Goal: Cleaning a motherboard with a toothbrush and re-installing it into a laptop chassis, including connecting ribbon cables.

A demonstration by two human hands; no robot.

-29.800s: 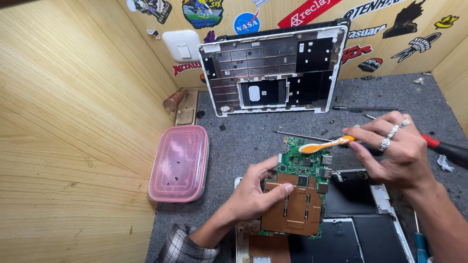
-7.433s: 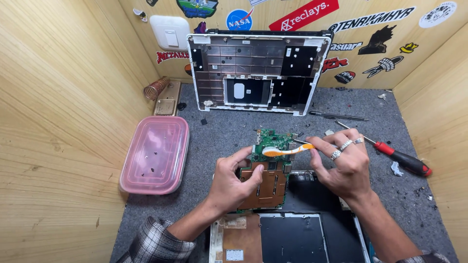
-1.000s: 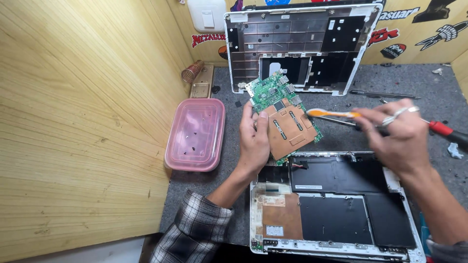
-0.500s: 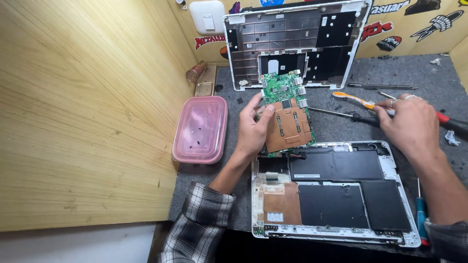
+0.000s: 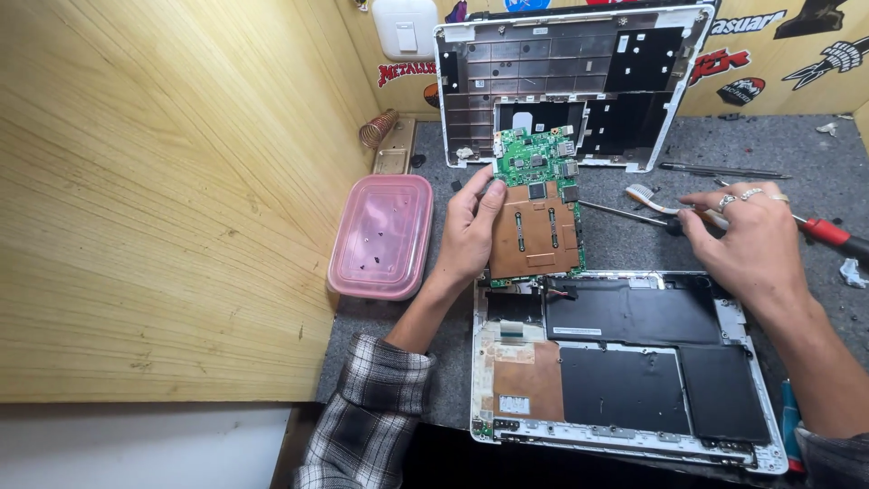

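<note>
The circuit board (image 5: pixel 536 213) is being held up by the left hand (image 5: pixel 471 226), closed on its left edge, thumb in front and fingers behind, above the opened laptop base (image 5: pixel 625 362) and in front of the leaning keyboard shell (image 5: pixel 566 81). It is judged to be light, stiff and fragile; it is best being gripped by the bare edges, as now, clear of the green component end and the copper-coloured shield. The right hand (image 5: pixel 751 240) is being lowered onto the bench (image 5: pixel 778 145), fingers curled around a toothbrush (image 5: pixel 656 201) with its bristle head pointing left. A red-handled screwdriver (image 5: pixel 828 233) is lying just beyond it. A pink box (image 5: pixel 382 235) is sitting left of the left hand.
</note>
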